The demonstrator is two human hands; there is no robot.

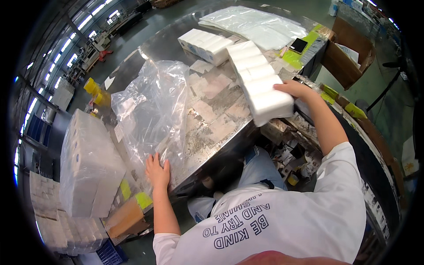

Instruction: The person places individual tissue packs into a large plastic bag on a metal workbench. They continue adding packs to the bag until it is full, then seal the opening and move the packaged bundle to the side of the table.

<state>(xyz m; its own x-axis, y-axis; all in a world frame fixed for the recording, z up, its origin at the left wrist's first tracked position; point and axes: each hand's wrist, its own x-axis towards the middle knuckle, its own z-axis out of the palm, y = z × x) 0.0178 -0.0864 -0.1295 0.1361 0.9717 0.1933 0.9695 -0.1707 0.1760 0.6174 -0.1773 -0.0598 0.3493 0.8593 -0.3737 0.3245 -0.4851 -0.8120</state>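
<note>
A large clear plastic bag [152,106] lies crumpled on the left part of the worktable. My left hand [157,172] rests on its near edge, fingers outstretched and apart. My right hand [295,89] grips the right side of a long white pack of what look like paper rolls [260,81], near its close end. This pack slants across the table and its near end juts past the metal front edge. Behind it lies a second white pack [205,45], with faint blue print on its side. The fingers under my right hand are partly hidden.
A big bagged bundle of white packs [90,163] stands at the left, with more wrapped packs [66,225] below. Flat plastic sheets [254,24] and a dark phone-like device [298,45] lie at the back. Yellow containers [96,90] and a cardboard box [351,53] flank the worktable [207,132].
</note>
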